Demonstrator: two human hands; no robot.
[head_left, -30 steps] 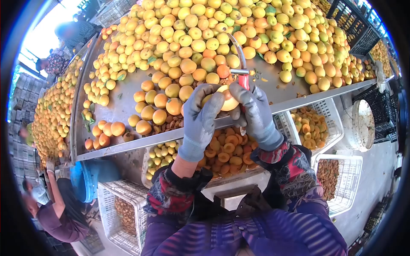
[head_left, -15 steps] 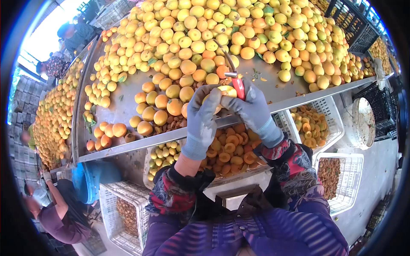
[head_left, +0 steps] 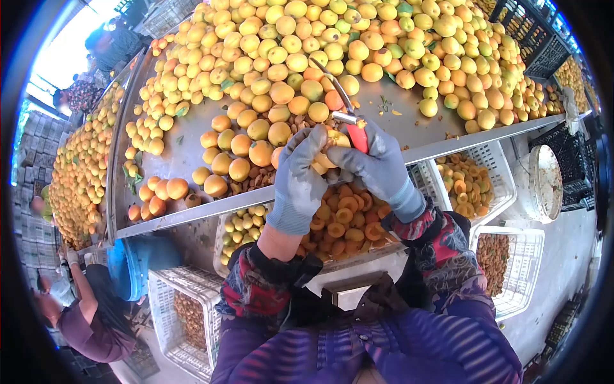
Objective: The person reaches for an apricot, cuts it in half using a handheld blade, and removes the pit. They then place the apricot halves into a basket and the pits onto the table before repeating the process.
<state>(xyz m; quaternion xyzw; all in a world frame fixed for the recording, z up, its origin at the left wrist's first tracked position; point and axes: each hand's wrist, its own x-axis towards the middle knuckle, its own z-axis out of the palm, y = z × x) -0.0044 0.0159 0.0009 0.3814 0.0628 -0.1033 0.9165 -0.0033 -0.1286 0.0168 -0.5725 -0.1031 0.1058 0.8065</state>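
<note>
My left hand [head_left: 299, 174], in a grey glove, is closed on an apricot [head_left: 331, 142] that looks opened, its orange flesh showing. My right hand [head_left: 382, 168], gloved too, wraps round the red handle of a curved knife [head_left: 358, 137]; its thumb and fingertips touch the fruit. The blade points up and left over the heap of yellow-orange apricots [head_left: 281, 93] on the metal table [head_left: 204, 117]. Below my hands, a container holds halved apricots [head_left: 345, 221]. Loose pits [head_left: 259, 176] lie by the table edge, left of my left hand.
White crates [head_left: 167, 320] [head_left: 527, 256] of pits stand low on both sides. Another crate [head_left: 499, 173] holds halves at the right, beside a white bucket [head_left: 543, 182]. A blue barrel [head_left: 131, 269] stands at the left. A co-worker [head_left: 96, 320] is at the lower left.
The fruit between my hands has opened wider and shows more flesh. The knife has tilted and shifted slightly left, and my left hand has moved a little left and down.
</note>
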